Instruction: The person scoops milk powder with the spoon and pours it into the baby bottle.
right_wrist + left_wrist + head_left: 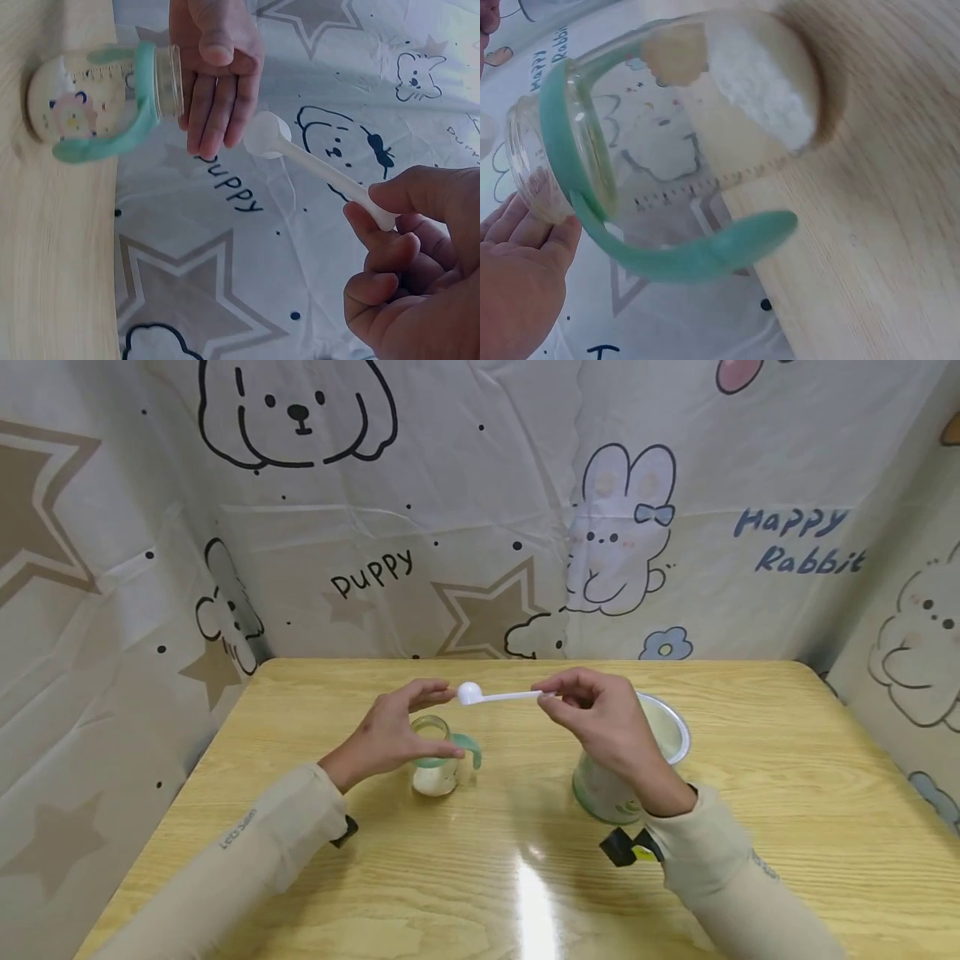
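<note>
My right hand (603, 718) pinches the end of a white plastic measuring scoop (470, 694) between thumb and fingers, holding it level above the table. The scoop's small round bowl points left, close to the fingertips of my left hand (386, 731). That hand has its fingers extended beside the mouth of a clear baby bottle (652, 150). The bottle stands upright without a lid, with a green collar and curved green handles (697, 255). White powder (754, 86) lies in its bottom. Measuring marks and a cartoon print show on its wall in the right wrist view.
An open tin (596, 789) with a silver rim and green base stands at the right, partly behind my right hand and forearm. Both stand on a wood-grain table (480, 877). A printed cloth (465, 527) hangs behind and along the sides.
</note>
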Demonstrator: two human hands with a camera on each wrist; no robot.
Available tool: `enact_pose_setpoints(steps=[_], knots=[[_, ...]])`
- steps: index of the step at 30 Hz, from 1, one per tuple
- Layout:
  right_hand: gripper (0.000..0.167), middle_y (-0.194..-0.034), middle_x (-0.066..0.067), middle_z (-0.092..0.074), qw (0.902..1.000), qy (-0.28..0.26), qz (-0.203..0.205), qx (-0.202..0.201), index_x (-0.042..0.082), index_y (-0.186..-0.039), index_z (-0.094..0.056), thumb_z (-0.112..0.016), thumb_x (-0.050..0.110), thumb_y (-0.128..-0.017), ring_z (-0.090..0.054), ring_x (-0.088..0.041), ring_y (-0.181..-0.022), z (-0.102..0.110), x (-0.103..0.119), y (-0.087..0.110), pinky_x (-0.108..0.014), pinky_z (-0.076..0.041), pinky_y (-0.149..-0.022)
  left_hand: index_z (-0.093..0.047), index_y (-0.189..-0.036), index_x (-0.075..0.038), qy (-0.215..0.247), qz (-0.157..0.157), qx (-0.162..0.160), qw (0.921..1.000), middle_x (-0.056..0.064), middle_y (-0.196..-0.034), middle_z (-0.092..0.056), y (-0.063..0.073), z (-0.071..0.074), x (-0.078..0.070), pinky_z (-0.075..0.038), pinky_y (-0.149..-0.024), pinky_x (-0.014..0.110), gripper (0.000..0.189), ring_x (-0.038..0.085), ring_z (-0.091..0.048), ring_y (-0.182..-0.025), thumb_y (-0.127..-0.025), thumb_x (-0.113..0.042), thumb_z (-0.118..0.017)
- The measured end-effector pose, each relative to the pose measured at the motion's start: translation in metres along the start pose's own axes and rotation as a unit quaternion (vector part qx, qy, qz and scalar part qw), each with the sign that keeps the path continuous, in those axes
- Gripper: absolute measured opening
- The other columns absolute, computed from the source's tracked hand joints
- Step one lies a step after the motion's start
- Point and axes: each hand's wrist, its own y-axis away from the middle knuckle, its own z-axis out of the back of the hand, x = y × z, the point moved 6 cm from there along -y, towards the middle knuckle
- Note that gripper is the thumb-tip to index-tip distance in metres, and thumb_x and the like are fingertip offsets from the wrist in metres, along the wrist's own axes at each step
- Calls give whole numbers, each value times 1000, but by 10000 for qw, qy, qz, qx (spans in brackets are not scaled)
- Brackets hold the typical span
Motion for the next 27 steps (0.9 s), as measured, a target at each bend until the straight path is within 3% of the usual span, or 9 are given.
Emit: enact_pose_setpoints(steps=[13,27], knots=[[13,-70,-5,-60,9990,387,-2,-241,5,-102,-76,-72,13,-93,-46,-14,-60,35,-8,13,-23,-38,-53,-48,-144,-6,247,159,71,9995,3,-141,-58,-13,-13,-11,-40,-111,49,91,22,-50,-133,-69,-26,-94],[23,-90,1,-72,9952,690,-453,-525,4,-107,-72,-71,24,-95,-59,-12,-77,73,-28,26,-21,-47,-64,-48,-144,-5,253,-86,192,9995,5,-141,-58,-27,-31,-33,-38,-112,47,91,21,-51,-133,-69,-25,-94]])
